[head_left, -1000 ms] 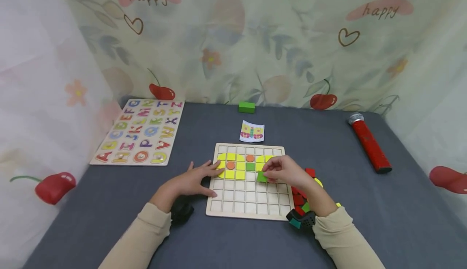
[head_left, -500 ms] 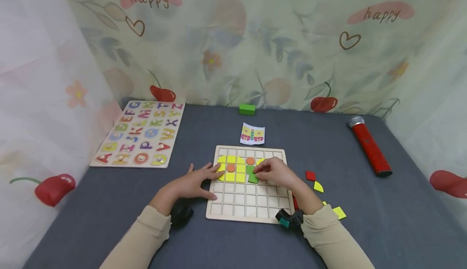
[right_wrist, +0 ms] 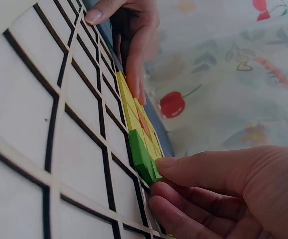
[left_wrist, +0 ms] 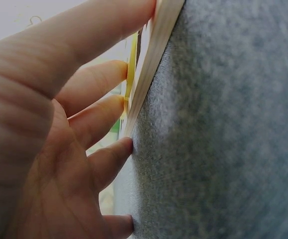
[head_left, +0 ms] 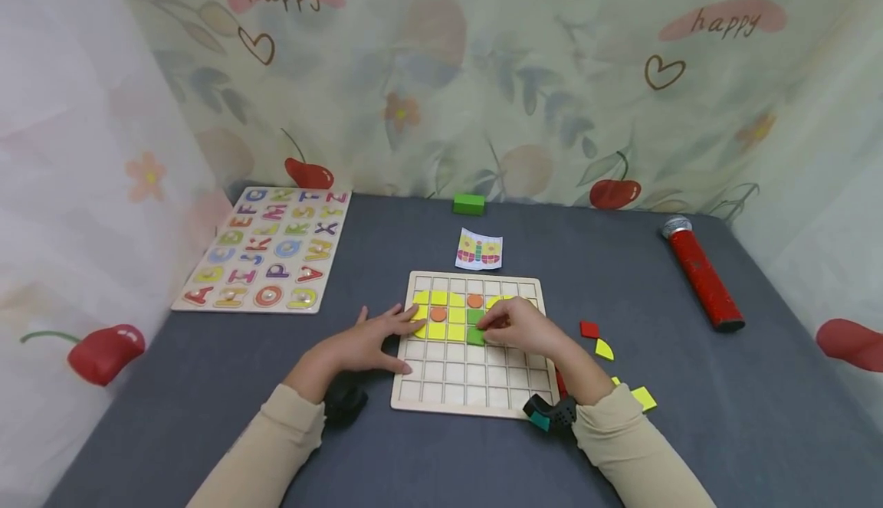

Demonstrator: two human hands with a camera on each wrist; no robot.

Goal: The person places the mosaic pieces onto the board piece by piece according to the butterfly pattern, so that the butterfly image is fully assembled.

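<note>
One grid board (head_left: 454,372), pale wood, flat on the grey cloth (head_left: 607,263), about half done by my judgement.

Head view. Filled: to the left, a block of yellow tiles (head_left: 436,330), outer corners rounded, around one orange disc (head_left: 438,314); next column, a second orange disc (head_left: 474,301) above one green square (head_left: 475,315) and the lower green tile (head_left: 475,335); further yellow pieces beyond, partly covered by the right hand (head_left: 520,328). Lower rows, where visible: bare cells. Loose to the right: one red square (head_left: 589,329), one yellow quarter-round (head_left: 604,350), one yellow square (head_left: 645,398), others partly behind the forearm. The paper card (head_left: 479,254) shows a butterfly with red lower wings; no red is seen on the board, so those cells are probably outstanding. Left hand (head_left: 362,345): fingers spread wide at the board's left edge. Right hand: thumb and fingers drawn narrow on the lower green tile.

Left wrist view. Smooth, square-cut wooden edge; woven, speckled cloth. Two fingertips touch the yellow edge.

Right wrist view. Raised wooden strips, dark gaps alongside. Lower green tile: thick, matt, straight-sided, pinched at its edge; whether fully seated, cannot tell.
</note>
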